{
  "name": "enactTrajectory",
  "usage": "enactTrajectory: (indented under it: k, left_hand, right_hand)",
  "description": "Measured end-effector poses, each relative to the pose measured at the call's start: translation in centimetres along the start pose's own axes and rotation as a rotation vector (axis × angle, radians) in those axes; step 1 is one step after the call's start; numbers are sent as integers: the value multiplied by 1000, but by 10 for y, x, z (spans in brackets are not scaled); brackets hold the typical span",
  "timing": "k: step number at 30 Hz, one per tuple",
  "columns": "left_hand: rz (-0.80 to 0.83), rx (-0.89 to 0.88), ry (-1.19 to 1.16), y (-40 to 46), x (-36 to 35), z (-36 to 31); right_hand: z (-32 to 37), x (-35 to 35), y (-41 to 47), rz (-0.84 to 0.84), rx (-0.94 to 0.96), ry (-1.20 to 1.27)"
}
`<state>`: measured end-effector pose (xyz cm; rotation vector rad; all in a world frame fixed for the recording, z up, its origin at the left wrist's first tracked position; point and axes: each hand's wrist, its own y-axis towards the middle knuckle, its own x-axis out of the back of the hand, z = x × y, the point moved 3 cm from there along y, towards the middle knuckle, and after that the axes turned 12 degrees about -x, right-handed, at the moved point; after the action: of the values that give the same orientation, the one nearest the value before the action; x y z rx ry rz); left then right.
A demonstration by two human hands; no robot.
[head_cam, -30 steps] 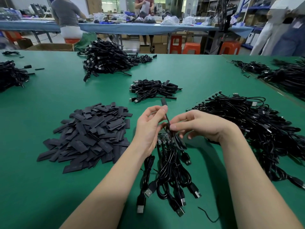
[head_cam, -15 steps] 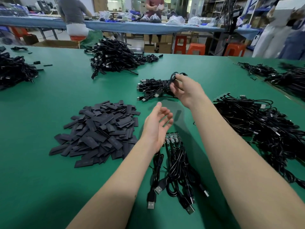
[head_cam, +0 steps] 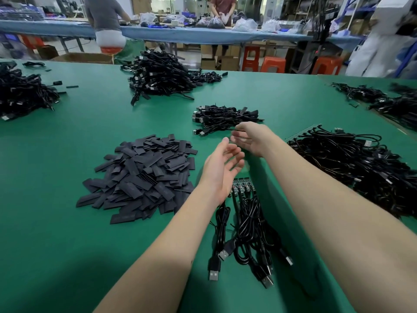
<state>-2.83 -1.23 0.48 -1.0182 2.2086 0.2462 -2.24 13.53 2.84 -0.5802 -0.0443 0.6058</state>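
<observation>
My left hand hovers above the green table, palm up, fingers relaxed, holding nothing. My right hand is just beyond it, blurred, fingers loosely spread and empty, right next to a small pile of black USB cables. Below my left hand lies a strip of small circuit boards with black USB cables running toward me. A heap of flat black sleeves lies to the left.
A large tangle of black cables fills the right. More cable piles sit at the far middle, far left and far right. People work at a blue table behind, with orange stools.
My right hand carried a finished cable to the small pile ahead, let it go, and is now drawing back empty. My left hand let go and stayed open over the boards.
</observation>
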Motion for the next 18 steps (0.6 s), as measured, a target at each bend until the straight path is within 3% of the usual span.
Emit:
enactTrajectory:
  k: [5,9,15,18]
  left_hand:
    - [-13,-36,1,-1,0,-1]
    - [11,-93,-20,-1,0,-1]
    - [30,-123,-43,3,-2,0]
    - [37,-123,-48,4,-2,1]
  right_hand:
    - [-1,26,-48,-23,74,-648]
    - [-14,42,-73,-57,96,-1021]
    - [-23,44,-93,80,91,-1325]
    - [-26,39,-97,72,107,-1480]
